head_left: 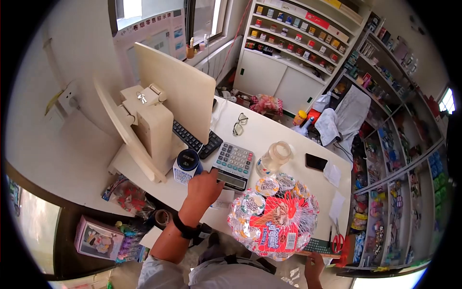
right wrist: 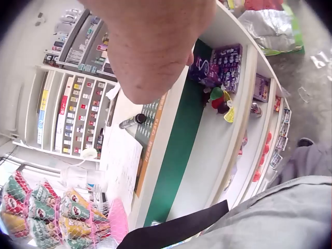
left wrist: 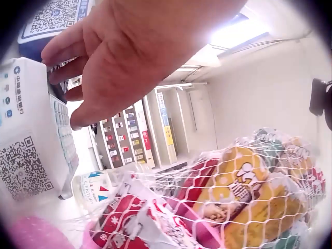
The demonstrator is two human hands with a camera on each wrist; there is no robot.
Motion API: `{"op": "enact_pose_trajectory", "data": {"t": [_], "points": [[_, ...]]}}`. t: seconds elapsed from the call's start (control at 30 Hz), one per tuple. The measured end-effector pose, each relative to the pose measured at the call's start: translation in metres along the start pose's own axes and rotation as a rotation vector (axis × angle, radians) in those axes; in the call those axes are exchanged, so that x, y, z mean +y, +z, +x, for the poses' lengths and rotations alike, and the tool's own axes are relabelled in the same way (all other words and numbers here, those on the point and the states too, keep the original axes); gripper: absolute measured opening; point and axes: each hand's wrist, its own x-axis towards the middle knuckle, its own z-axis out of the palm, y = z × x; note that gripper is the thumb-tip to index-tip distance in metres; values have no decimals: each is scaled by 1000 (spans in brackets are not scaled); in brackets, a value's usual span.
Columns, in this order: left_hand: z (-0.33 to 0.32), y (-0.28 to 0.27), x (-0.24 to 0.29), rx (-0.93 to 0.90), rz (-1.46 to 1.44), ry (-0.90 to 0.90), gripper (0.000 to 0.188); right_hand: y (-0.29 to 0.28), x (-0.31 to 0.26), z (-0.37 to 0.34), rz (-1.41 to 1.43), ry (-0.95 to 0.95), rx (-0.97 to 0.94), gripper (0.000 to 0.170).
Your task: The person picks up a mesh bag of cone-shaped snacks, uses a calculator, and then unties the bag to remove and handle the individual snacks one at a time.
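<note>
My left hand point(head_left: 204, 188) is over the display end of a grey calculator point(head_left: 234, 161), beside a QR-code box point(head_left: 183, 174) with a dark blue round lid. The left wrist view shows the hand point(left wrist: 124, 57) with fingers extended and slightly bent, holding nothing visible, above the white QR-code box point(left wrist: 26, 135). A net bag of wrapped snacks point(head_left: 279, 224) stands upright at the desk's near edge, right of that hand. At the desk's near right edge is my right hand point(head_left: 315, 269), by a green ruled mat point(head_left: 320, 245); its fingertips are hidden in the right wrist view point(right wrist: 145, 57).
A clear jar point(head_left: 274, 158), phone point(head_left: 316, 162), glasses point(head_left: 239, 124) and keyboard point(head_left: 192, 139) lie or stand on the desk point(head_left: 298, 144). Red scissors point(head_left: 338, 241) are at the right edge. A monitor point(head_left: 178, 86) rises at left; stocked shelves point(head_left: 293, 38) stand behind.
</note>
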Motion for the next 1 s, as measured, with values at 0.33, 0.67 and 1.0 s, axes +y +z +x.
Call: {"op": "enact_pose_trajectory", "data": {"t": [0.33,0.67,1.0], "points": [[19,25,-12,-167,-111,-222,51,19,-7,4,-107,-72,80,11],[24,35,6,302,-500,-200,43,20,-15,7,-223,-85,69,11],[28,1,31,614,-484,10,30,13,-35,4,-224,-81,38,11]]}}
